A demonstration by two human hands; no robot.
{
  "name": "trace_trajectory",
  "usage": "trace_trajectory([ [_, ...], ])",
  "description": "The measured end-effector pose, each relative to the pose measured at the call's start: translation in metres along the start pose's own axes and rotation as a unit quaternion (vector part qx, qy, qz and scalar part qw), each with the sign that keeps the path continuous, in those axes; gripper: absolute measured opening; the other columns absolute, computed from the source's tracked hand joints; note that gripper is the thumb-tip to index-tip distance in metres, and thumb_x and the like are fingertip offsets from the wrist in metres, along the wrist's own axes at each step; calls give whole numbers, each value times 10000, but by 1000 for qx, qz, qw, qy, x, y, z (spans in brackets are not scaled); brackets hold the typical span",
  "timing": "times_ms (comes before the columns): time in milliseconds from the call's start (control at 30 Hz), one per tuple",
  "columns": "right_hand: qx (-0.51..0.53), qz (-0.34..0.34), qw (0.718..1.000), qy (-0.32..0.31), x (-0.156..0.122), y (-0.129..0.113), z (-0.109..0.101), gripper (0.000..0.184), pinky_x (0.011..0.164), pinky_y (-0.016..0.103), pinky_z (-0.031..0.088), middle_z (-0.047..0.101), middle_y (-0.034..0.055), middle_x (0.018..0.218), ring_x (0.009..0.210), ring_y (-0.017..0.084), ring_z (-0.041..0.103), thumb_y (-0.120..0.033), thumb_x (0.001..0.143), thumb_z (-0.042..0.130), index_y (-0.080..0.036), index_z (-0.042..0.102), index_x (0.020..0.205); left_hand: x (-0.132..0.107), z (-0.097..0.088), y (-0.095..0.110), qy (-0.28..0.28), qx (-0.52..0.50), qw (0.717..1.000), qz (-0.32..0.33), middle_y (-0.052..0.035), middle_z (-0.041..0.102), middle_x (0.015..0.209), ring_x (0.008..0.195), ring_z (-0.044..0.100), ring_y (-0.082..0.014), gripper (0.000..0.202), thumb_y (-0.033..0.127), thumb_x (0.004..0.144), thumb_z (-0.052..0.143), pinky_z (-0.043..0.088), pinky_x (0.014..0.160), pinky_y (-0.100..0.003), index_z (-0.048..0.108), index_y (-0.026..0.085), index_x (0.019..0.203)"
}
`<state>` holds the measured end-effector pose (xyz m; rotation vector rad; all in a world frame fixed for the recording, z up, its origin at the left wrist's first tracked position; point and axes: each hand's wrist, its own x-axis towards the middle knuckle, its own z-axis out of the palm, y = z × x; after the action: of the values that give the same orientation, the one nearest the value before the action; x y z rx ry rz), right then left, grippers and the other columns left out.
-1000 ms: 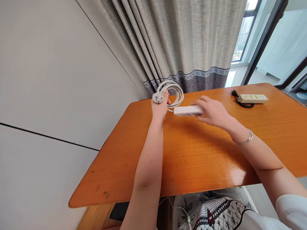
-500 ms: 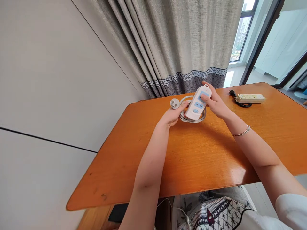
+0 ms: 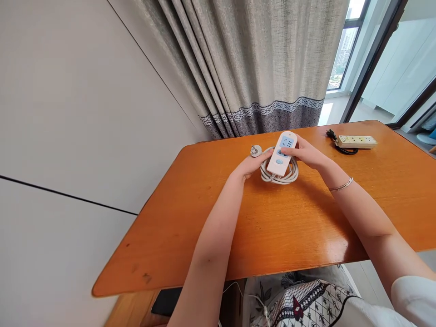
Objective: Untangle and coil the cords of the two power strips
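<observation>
A white power strip (image 3: 274, 169) with light blue socket panels is held above the far middle of the table, its socket face turned up. My right hand (image 3: 306, 152) grips its right side, the thumb lying across the blue panel. On the left, my left hand (image 3: 250, 165) is closed round the coiled white cord (image 3: 284, 180), its thumb near the strip's edge. The cord's loops hang behind and below the strip. A white plug (image 3: 256, 151) sticks out just above my left thumb. The left fingers are mostly hidden under the coil.
The orange-brown wooden table (image 3: 272, 227) spreads under both arms. Toward its far right lies a cream power strip (image 3: 357, 142) with a black cord (image 3: 346, 151). A grey curtain (image 3: 272, 59) hangs behind the far edge, and a pale wall panel (image 3: 85, 113) stands on the left.
The white power strip has come down a little and turned more upright. My right thumb has slid lower along its face. The plug and coil have shifted slightly right.
</observation>
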<state>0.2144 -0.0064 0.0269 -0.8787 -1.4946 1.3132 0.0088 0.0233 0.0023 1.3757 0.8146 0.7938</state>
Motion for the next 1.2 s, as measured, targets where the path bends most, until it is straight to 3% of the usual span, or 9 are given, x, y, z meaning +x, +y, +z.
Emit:
trace_trajectory([
  [100,43,58,997,27,-3,7,-2,468,672,287,602,718,21,900,792,169,692,-381,680,876,-207,569,987,3,2,-8,-36,-1,999,-24,-99,789,1041,1096,690,-293,667,700,634,802,506,989,-386,773,169,1036],
  [233,101,145,979,101,-28,22,-15,327,627,242,603,752,39,890,735,154,715,-265,720,851,-190,619,939,5,6,-18,-47,10,994,-96,-67,759,960,846,710,-212,633,630,650,837,535,784,-337,702,179,1074],
  [400,117,191,937,266,-91,33,-57,123,667,239,627,763,60,857,709,154,734,-139,808,733,-169,660,903,11,5,-22,63,-71,990,-105,-114,688,1205,860,719,-162,418,462,833,765,519,710,-267,593,196,1106],
  [567,104,132,859,483,-157,24,-110,97,562,171,588,728,51,798,619,126,693,-76,859,625,-168,650,843,21,-4,-30,171,-132,972,-92,-104,714,1053,764,677,-108,151,320,955,612,469,640,-210,618,169,960],
  [733,48,103,771,626,-202,28,-156,112,491,127,522,722,62,900,546,88,630,-83,866,650,-184,620,906,26,-4,-44,193,-109,969,-110,-89,715,931,721,651,-108,117,247,939,611,455,638,-218,636,161,863],
  [833,-4,157,758,633,-213,37,-169,70,510,148,534,731,102,992,606,108,661,-168,890,662,-190,616,937,26,-2,-49,185,-95,972,-110,-83,704,901,698,635,-101,105,203,930,616,459,648,-223,635,153,839],
  [1000,-57,185,760,620,-211,33,-171,89,505,181,516,727,122,1073,728,140,683,-203,859,700,-197,629,911,26,-3,-54,181,-72,975,-106,-62,681,859,665,602,-89,84,171,914,627,468,672,-224,615,154,832],
  [1100,-138,227,759,595,-215,28,-176,167,672,318,568,718,183,1107,918,242,708,-322,811,770,-213,645,832,27,-5,-57,179,-60,977,-104,-54,672,851,661,594,-82,82,165,910,625,472,683,-217,598,158,833],
  [1200,-341,309,694,553,-222,34,-190,352,954,525,496,667,312,1179,1194,409,635,-487,812,749,-173,682,955,28,-5,-59,177,-44,978,-103,-53,670,850,669,599,-85,74,171,909,621,481,694,-221,594,160,841],
])
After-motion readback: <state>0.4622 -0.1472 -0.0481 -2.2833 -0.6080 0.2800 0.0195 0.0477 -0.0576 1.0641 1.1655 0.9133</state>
